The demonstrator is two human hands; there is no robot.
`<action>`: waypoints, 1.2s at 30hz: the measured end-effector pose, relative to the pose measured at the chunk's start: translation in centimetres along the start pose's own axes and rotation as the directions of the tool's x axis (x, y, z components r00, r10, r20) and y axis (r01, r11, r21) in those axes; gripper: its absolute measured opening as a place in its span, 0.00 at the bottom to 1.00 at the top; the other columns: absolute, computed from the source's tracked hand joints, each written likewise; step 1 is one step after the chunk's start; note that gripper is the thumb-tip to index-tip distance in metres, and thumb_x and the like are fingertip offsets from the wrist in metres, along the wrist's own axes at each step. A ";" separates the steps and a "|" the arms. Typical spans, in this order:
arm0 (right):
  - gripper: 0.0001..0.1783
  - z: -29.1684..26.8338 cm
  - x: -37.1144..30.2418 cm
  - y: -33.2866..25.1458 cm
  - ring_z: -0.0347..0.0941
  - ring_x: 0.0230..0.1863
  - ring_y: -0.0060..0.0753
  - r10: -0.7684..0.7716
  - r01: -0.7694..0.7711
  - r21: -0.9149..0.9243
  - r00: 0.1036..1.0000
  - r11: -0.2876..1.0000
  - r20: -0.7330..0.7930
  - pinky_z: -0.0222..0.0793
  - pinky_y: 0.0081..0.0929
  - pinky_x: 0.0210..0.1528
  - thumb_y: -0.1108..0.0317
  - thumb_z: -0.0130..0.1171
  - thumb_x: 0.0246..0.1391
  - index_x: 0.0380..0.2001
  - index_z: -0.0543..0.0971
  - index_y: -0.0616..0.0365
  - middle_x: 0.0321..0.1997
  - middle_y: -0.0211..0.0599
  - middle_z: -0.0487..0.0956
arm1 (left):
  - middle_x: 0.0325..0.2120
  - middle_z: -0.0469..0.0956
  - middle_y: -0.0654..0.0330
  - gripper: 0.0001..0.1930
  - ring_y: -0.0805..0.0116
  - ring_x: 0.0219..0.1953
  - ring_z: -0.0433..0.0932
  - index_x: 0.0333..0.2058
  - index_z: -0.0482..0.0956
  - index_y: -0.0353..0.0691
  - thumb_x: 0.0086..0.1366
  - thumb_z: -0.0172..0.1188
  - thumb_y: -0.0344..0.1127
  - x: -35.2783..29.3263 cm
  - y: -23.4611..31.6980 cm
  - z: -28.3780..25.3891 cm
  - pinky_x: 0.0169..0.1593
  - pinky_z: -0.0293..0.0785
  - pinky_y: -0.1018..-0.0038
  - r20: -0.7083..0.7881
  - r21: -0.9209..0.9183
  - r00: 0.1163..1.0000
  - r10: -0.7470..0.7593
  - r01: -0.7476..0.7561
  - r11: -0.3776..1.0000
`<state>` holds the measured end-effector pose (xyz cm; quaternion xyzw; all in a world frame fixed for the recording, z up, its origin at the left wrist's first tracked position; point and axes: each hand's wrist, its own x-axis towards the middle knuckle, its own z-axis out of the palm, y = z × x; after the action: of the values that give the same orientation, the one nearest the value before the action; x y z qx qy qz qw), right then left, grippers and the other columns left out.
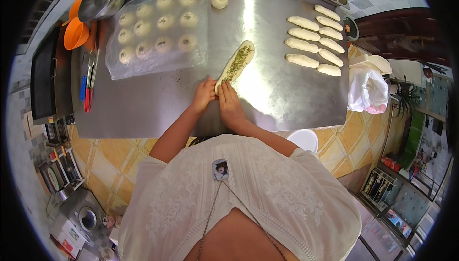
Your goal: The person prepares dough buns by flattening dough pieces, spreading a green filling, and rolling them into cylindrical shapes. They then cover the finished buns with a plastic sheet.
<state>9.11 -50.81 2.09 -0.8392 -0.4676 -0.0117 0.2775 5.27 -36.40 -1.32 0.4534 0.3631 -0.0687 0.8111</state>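
Dough strip (237,65): pale, smooth, flattened piece, longer than wide, with a rounded far end broader than the near end.
Herb filling (236,65): chopped green flecks in a dense band along the strip; a plain dough margin shows around the far end.
Strip position: flat on the steel bench (143,113), directly in front of me, slanting from my fingers away to the right.
Left hand (204,92): fingers bent against the left side of the near end.
Right hand (230,102): fingers straight and together, tips on the near end from the right.
Grip: both hands touch the dough; I cannot tell whether they pinch it or only rest on it.
Loose flecks: a scatter of green on the bench, left of the strip.
Uncovered dough ball (219,1): round, pale, beyond the strip.
Covered dough balls (163,44): twelve, in rows to my left beneath a clear plastic sheet (129,71).
Shaped rolls (301,45): ten, slim and pale, in two columns to my right.
Outer left: two long tools with blue and red handles (88,99), orange cups (76,34) and a metal bowl (103,0).
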 end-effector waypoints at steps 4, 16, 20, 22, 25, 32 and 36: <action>0.14 -3.7 5.3 3.6 0.74 0.44 0.54 0.283 -0.298 0.210 0.954 0.931 0.099 0.71 0.40 0.46 0.77 0.51 0.49 0.40 0.76 0.65 0.42 0.52 0.77 | 0.38 0.81 0.54 0.25 0.68 0.37 0.81 0.45 0.72 0.34 0.73 0.37 0.52 -0.3 0.4 0.1 0.38 0.76 0.75 0.004 0.014 1.000 -0.017 0.016 1.000; 0.09 -4.4 14.5 15.8 0.75 0.36 0.47 0.483 -0.549 0.333 0.835 0.766 0.266 0.72 0.38 0.40 0.74 0.58 0.45 0.33 0.79 0.57 0.35 0.43 0.76 | 0.36 0.82 0.53 0.26 0.68 0.36 0.82 0.44 0.73 0.33 0.73 0.37 0.52 -0.7 1.2 0.9 0.36 0.76 0.76 -0.044 0.086 0.999 -0.030 0.034 0.996; 0.08 -3.3 12.1 13.8 0.73 0.39 0.44 0.243 -0.263 0.147 0.959 0.953 0.145 0.71 0.37 0.41 0.75 0.59 0.46 0.33 0.78 0.57 0.40 0.42 0.75 | 0.35 0.82 0.53 0.25 0.68 0.35 0.82 0.44 0.73 0.33 0.73 0.38 0.52 -0.9 1.2 1.2 0.35 0.76 0.76 -0.060 0.053 0.998 -0.020 0.023 0.998; 0.09 -3.9 11.3 12.7 0.71 0.43 0.45 0.163 -0.166 0.112 0.986 0.980 0.035 0.70 0.39 0.44 0.75 0.57 0.48 0.36 0.79 0.58 0.41 0.41 0.75 | 0.34 0.82 0.53 0.25 0.69 0.35 0.82 0.44 0.73 0.33 0.73 0.38 0.52 -0.8 1.0 0.9 0.35 0.76 0.76 -0.054 0.046 0.998 -0.040 0.042 0.998; 0.12 -4.3 10.7 11.4 0.70 0.51 0.49 0.036 -0.027 0.075 0.992 0.997 -0.121 0.66 0.39 0.54 0.75 0.55 0.51 0.41 0.78 0.61 0.49 0.44 0.75 | 0.34 0.82 0.52 0.25 0.69 0.33 0.82 0.43 0.73 0.34 0.73 0.38 0.52 -0.5 0.7 0.8 0.35 0.76 0.76 -0.054 0.033 0.998 -0.028 0.030 0.999; 0.16 -4.3 9.0 12.1 0.71 0.51 0.45 0.269 -0.253 0.293 0.963 0.922 -0.013 0.69 0.34 0.53 0.76 0.55 0.50 0.44 0.79 0.57 0.52 0.42 0.75 | 0.35 0.82 0.53 0.26 0.69 0.34 0.81 0.43 0.74 0.35 0.72 0.38 0.53 -0.8 1.1 0.9 0.37 0.75 0.76 -0.054 0.058 0.997 -0.057 0.060 0.996; 0.15 -3.5 11.6 14.0 0.73 0.42 0.42 0.293 -0.333 0.278 0.940 0.901 0.176 0.72 0.32 0.45 0.78 0.57 0.46 0.39 0.80 0.56 0.42 0.39 0.77 | 0.36 0.82 0.54 0.25 0.69 0.36 0.81 0.43 0.74 0.35 0.72 0.38 0.53 -0.7 0.9 0.9 0.37 0.75 0.75 -0.051 0.053 0.997 -0.054 0.056 0.997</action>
<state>27.56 -49.22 1.87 -0.8495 -0.3398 0.1598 0.3705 5.63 -36.69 0.05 0.4667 0.3934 -0.0897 0.7870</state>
